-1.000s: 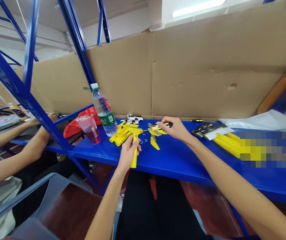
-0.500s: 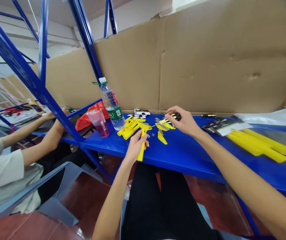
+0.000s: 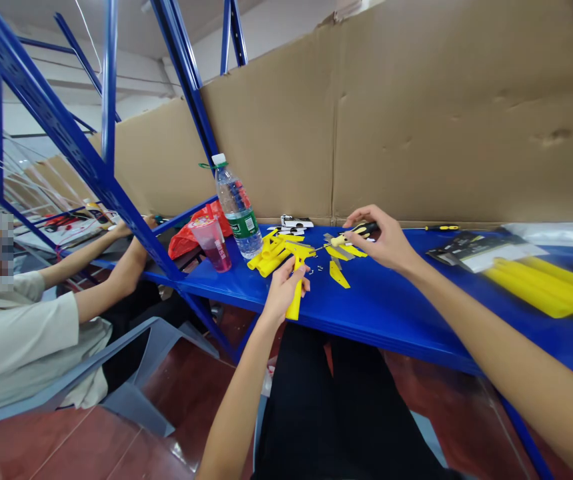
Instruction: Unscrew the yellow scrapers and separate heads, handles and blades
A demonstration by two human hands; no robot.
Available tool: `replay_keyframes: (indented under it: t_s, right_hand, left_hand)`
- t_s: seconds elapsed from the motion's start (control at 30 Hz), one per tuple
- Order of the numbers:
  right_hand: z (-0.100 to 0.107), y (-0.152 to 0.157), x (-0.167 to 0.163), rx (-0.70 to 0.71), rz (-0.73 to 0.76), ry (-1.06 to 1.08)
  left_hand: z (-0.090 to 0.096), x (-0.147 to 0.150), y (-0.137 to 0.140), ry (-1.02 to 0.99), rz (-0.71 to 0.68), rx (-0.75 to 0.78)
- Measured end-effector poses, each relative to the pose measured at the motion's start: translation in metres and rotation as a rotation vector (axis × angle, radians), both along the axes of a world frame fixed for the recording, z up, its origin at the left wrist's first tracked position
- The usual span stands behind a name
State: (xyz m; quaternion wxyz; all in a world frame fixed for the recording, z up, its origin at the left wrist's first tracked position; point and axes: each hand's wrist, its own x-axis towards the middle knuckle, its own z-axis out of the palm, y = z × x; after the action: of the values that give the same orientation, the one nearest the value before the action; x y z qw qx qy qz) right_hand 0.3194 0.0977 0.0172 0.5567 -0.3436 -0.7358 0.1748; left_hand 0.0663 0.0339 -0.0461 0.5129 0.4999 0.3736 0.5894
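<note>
My left hand (image 3: pixel 285 288) is closed around the handle of a yellow T-shaped scraper (image 3: pixel 294 304), its wide head pointing away from me. My right hand (image 3: pixel 385 239) grips a screwdriver (image 3: pixel 342 241) with a cream and black handle. The screwdriver's thin shaft points left at the scraper's head; whether its tip sits in a screw is too small to tell. Just left of the head lie several yellow tubular handles (image 3: pixel 272 259). Flat yellow pieces with grey blades (image 3: pixel 341 253) lie under the screwdriver, and a single yellow piece (image 3: pixel 338 275) is nearer me. Tiny screws (image 3: pixel 319 268) are scattered beside it.
On the blue table (image 3: pixel 386 307) stand a water bottle (image 3: pixel 241 220) and a pink cup (image 3: pixel 215 248) at left. Yellow packaged tools (image 3: pixel 541 283) lie at right, another screwdriver (image 3: pixel 442 228) at the back. A cardboard wall (image 3: pixel 416 133) rises behind. A co-worker (image 3: pixel 31 333) sits left, beyond a blue post.
The view has turned slightly left, so everything appears farther right and more of the co-worker shows. Both hands keep their holds on the scraper and screwdriver, in nearly the same pose.
</note>
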Motion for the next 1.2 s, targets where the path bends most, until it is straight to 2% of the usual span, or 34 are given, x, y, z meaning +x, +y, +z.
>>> replay_keyframes:
  t_s: [0.1, 0.27, 0.43, 0.57, 0.73, 0.87, 1.0, 1.2]
  right_hand:
    - [-0.0002, -0.0006, -0.0019, -0.058, -0.022, 0.058]
    - [-0.001, 0.0005, -0.0034, -0.003, 0.017, 0.053]
    - [-0.0038, 0.0036, -0.0035, -0.105, -0.023, 0.113]
    - [-0.0036, 0.0034, -0.0029, -0.025, 0.032, 0.104]
    - [-0.0028, 0.0026, -0.0027, -0.106, -0.023, 0.086]
    - [-0.0051, 0.0051, -0.0025, -0.015, 0.024, 0.1]
    - [-0.0062, 0.0069, -0.0017, -0.076, -0.003, 0.074]
    - [-0.0038, 0.0046, -0.0032, -0.045, 0.037, 0.094]
  left_hand:
    - [0.0006, 0.0001, -0.0006, -0.006, -0.007, -0.009]
    - [0.0011, 0.0002, -0.0011, 0.001, 0.004, -0.004]
    - [0.0017, 0.0007, -0.0008, 0.027, -0.016, 0.002]
    - [0.0038, 0.0009, -0.0016, 0.047, -0.009, -0.002]
    - [0.0055, 0.001, -0.0027, 0.054, -0.011, -0.003]
    - [0.0043, 0.0012, -0.0023, 0.059, -0.003, -0.012]
    - [0.0034, 0.0008, -0.001, 0.066, -0.001, -0.016]
    - [0.0038, 0.0001, -0.0001, 0.077, -0.017, -0.012]
